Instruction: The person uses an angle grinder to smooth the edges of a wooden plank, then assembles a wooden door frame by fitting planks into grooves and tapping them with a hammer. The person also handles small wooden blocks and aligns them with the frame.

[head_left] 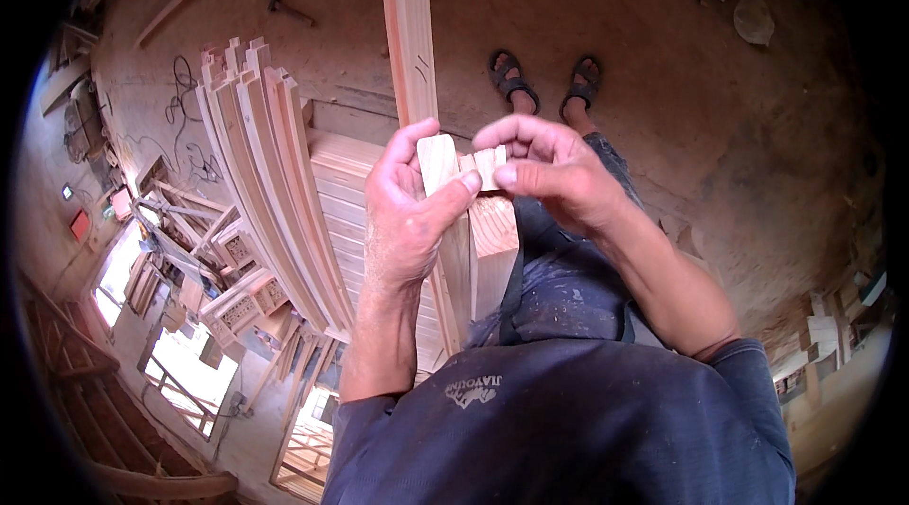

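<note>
A long wooden slat (409,41) is held upright by the left hand (407,212), whose fingers and thumb are closed around its near end. The slat runs away from the hand toward the dirt floor (663,60), on which its far end seems to rest, though this cannot be told for certain from the bent view. A small pale wooden block (486,167) is pinched between the thumb and fingertips of the right hand (554,174) and is pressed against the side of the slat's near end, just beside the left thumb. A thicker squared piece of timber (493,254) is seen directly below both hands, against the person's dark trousers. To the left of the hands, a bundle of similar long slats (270,183) is stood leaning together, and a flat stack of boards (341,193) lies between that bundle and the held slat. Two sandalled feet (544,84) are planted on the floor beyond the hands. Carved wooden lattice panels (237,301) are stacked near the left edge of the view.
</note>
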Action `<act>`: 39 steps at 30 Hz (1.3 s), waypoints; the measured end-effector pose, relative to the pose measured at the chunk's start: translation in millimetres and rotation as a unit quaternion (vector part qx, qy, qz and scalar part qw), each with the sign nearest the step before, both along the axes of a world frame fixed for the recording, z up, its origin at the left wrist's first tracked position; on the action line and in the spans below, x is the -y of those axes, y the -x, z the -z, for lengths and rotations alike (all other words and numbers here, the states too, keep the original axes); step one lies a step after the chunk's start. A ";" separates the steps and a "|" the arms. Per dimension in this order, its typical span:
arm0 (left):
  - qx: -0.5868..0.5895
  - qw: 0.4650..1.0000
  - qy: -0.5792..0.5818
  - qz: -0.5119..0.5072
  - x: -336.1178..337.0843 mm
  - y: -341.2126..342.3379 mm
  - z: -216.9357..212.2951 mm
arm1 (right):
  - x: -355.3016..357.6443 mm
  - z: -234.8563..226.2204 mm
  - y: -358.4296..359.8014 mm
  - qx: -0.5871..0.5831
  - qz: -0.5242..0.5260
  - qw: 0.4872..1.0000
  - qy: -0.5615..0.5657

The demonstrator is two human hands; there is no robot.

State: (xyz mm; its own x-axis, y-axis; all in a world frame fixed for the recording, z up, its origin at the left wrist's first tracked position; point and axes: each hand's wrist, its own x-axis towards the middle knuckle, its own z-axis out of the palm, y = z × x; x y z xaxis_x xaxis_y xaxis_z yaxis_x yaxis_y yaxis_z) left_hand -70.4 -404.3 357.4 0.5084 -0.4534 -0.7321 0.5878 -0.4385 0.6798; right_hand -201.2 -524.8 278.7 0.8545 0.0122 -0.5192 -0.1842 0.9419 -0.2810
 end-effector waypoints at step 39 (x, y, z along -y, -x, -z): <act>0.093 0.979 0.137 0.115 -52.0 3.2 18.5 | -35.4 0.8 -26.9 0.029 -0.027 0.983 -0.177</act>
